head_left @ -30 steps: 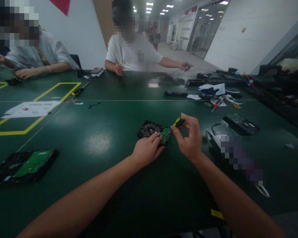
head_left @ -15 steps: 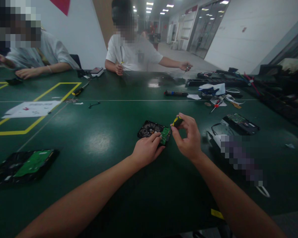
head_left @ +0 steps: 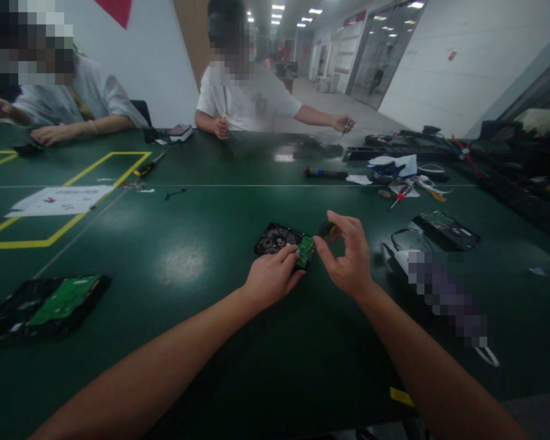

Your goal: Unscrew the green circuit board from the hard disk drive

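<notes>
A black hard drive (head_left: 270, 239) with a green circuit board (head_left: 305, 249) lies on the table in front of me. My left hand (head_left: 273, 272) is closed on its near edge, with fingers pressed over the board and the thumb along the side. Just to the right, my right hand (head_left: 346, 253) holds a black and yellow screwdriver (head_left: 330, 228) by its handle, thumb and index finger a little apart around it. Most of the handle hides behind the fingers. The screwdriver's tip cannot be made out.
Another hard drive (head_left: 66, 300) lies at left, a third (head_left: 447, 229) at right beside a blurred-out pouch-like item (head_left: 444, 293). Farther off are a yellow-black screwdriver (head_left: 149, 165), a red screwdriver (head_left: 399, 197), a dark cylinder (head_left: 325, 173) and paper (head_left: 59, 201). Two people sit across the table.
My right hand's fingers have shifted on the screwdriver, and less of its handle shows. The left hand and hard drive have stayed in place.
</notes>
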Demonstrator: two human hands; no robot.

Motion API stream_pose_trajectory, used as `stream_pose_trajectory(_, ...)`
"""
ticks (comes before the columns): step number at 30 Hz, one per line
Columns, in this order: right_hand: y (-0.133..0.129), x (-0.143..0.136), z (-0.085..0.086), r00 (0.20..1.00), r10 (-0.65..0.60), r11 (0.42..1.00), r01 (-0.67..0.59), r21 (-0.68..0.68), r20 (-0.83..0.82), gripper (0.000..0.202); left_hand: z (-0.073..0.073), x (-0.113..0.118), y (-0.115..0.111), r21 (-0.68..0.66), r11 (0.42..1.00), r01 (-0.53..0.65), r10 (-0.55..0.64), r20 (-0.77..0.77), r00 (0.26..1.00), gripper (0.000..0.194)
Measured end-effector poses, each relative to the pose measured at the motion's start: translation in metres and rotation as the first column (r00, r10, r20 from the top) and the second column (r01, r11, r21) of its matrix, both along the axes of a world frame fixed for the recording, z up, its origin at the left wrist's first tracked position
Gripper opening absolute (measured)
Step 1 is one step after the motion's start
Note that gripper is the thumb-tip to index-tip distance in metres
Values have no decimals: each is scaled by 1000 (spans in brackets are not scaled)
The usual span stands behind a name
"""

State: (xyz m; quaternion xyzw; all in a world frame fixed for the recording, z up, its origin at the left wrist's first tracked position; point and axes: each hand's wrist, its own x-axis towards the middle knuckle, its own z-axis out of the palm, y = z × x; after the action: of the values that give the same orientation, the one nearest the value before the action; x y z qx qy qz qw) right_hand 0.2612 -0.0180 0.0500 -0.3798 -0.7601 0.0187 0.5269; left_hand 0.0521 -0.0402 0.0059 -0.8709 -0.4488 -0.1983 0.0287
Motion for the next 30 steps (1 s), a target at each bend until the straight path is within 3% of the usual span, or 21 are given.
stream_pose_trajectory(6,0,1,-4,998,60,995,-62,-72,-23,69,-1,0,0,9,1000,-7,7,-11,1000,34)
stream_pose_trajectory(12,3,2,-6,1000,3,999,-4,-36,-29,69,1,0,-1,6,1000,-2,3,-18,1000,34)
stream_pose_trajectory(18,2,1,-5,998,58,996,-60,-66,-34,69,1,1,0,2,1000,-17,17,-25,1000,35)
stream_pose_trajectory(23,3,2,-6,1000,-1,1000,1,-20,-23,71,1,1,-1,-6,1000,-24,24,-30,999,34)
stream_pose_trajectory(30,3,2,-4,999,26,998,-28,-54,-25,68,0,1,0,5,1000,-15,15,-31,999,34)
